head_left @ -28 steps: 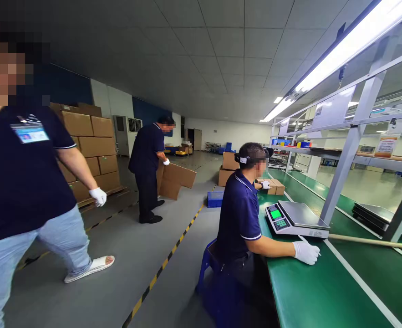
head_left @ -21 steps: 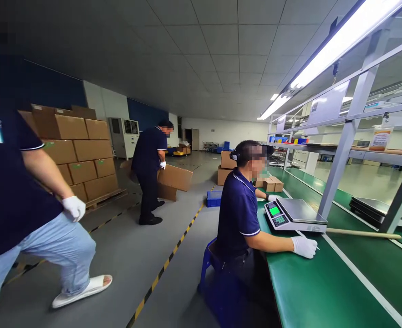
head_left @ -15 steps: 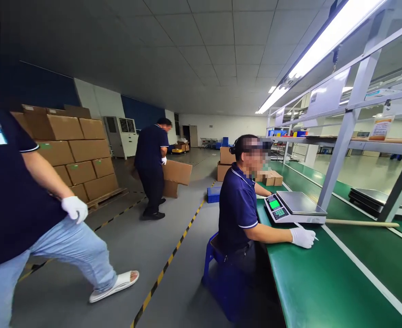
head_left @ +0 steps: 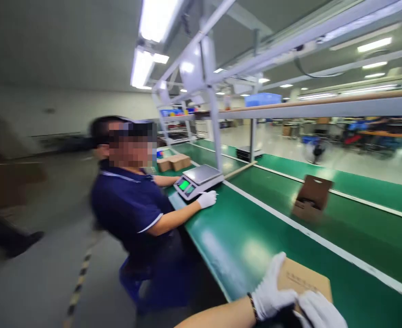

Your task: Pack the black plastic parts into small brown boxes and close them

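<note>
A small brown cardboard box (head_left: 305,279) with dark print sits at the front edge of the green bench, low in the head view. My left hand (head_left: 272,291), in a white glove, grips its left corner, thumb up along the side and fingers across the near edge. Against the near side is my gloved right hand (head_left: 320,310), fingers bent onto the box and partly cut off by the frame. Something dark between and below my hands is too hidden to make out.
A seated co-worker (head_left: 129,200) at the left rests a gloved hand (head_left: 207,199) beside a weighing scale (head_left: 202,177). An open brown carton (head_left: 313,198) lies on the belt beyond a white rail (head_left: 289,223). Further boxes (head_left: 174,162) stand behind the scale. Shelf posts rise along the bench.
The view has swung right and down toward the bench. My hands and the cardboard box have come into sight, along with the open carton. The walking person at the left is out of view.
</note>
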{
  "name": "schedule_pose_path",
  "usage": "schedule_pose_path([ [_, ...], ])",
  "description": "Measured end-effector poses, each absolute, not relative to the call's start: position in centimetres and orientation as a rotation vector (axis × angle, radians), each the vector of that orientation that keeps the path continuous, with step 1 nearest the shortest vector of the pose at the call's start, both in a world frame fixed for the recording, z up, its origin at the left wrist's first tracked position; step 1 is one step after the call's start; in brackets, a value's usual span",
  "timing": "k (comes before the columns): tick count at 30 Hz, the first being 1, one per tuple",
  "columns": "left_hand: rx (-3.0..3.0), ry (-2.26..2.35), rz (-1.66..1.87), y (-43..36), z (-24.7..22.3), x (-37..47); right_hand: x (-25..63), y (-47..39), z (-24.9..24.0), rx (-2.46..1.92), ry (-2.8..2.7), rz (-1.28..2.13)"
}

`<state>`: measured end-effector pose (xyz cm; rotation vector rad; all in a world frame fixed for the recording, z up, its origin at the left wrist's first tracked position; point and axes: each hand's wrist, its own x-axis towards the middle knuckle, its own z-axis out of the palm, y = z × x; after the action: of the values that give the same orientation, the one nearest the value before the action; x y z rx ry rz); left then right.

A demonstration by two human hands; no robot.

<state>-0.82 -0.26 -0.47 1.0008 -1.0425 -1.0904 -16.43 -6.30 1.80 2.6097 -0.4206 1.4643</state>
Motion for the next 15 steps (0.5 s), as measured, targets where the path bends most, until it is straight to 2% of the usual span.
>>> schedule_pose_path([
  [5, 1.021, -1.065, -1.121, -0.6, -1.7, -1.5, -20.0, -3.2, 2.4, 2.653, -0.478, 1.434],
  [9, 1.180, -1.121, -1.015, 0.6, -1.4, -0.4, -18.4, -2.8, 0.4, 2.538, -0.801, 1.635],
  [12, 1.388, -1.267, -0.780, 1.6, -0.2, 0.7, -17.1, -2.8, -1.4, 2.607, -1.057, 1.760],
  [15, 1.566, -1.532, -0.378, 1.8, 2.0, 0.3, -16.4, -2.7, -1.0, 2.758, -1.161, 1.839],
])
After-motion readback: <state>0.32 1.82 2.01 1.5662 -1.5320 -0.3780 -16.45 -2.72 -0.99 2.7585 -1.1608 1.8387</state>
